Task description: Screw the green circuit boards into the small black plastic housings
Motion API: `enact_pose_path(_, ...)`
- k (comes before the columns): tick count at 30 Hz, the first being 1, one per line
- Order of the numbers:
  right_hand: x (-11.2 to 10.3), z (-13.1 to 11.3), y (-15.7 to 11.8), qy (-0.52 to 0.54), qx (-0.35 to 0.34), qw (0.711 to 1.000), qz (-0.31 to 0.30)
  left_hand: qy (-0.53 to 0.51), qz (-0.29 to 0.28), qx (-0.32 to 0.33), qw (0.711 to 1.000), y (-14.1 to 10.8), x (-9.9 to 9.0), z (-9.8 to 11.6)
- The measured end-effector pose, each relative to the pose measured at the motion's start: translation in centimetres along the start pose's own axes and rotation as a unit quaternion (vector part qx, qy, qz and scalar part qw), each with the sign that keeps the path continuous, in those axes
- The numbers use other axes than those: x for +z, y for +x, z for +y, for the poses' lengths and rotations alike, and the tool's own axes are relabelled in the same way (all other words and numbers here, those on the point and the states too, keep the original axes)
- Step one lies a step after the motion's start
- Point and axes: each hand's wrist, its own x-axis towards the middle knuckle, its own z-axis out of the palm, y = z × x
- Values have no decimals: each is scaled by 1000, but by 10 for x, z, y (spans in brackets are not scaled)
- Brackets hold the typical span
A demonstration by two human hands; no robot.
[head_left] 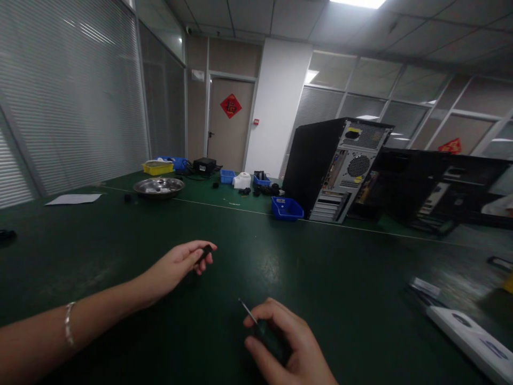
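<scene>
Left hand (184,260) pinches a small dark piece (204,253), probably light and stiff, best held by its edges, while the right hand (290,342) grips a screwdriver (262,330).

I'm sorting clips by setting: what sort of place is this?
Probably an office room used as an electronics workspace: a computer tower stands on a green table, the right hand holds what looks like a screwdriver, and blinds cover the glass partition.
</scene>
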Motion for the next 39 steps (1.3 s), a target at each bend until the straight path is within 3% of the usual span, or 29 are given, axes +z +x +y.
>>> enact_pose_path(3,0,-2,1,-4,9,1000,1,-1,-78,4,997,-14,24,6)
enact_pose_path(6,0,-3,2,-1,15,1000,0,-4,-137,11,990,-24,31,12)
enact_pose_path(11,-2,-3,3,9,22,1000,-12,42,-175,16,984,-43,40,26)
enact_pose_path(15,-1,-2,2,57,1,998,0,22,-204,-3,979,-54,52,31)
enact_pose_path(20,0,6,2,11,-41,999,-16,-16,-198,-1,980,-53,53,29)
enact_pose_path(24,0,13,2,-37,-76,996,21,-69,-203,-10,977,-52,52,24)
enact_pose_path(27,-1,13,3,-36,-76,996,13,-113,-199,-13,973,-51,52,22)
enact_pose_path(32,-2,5,6,-14,-60,998,-8,-84,-131,-16,988,-48,52,19)
enact_pose_path(39,-3,-1,8,21,-45,998,-35,7,-115,53,992,-47,47,15)
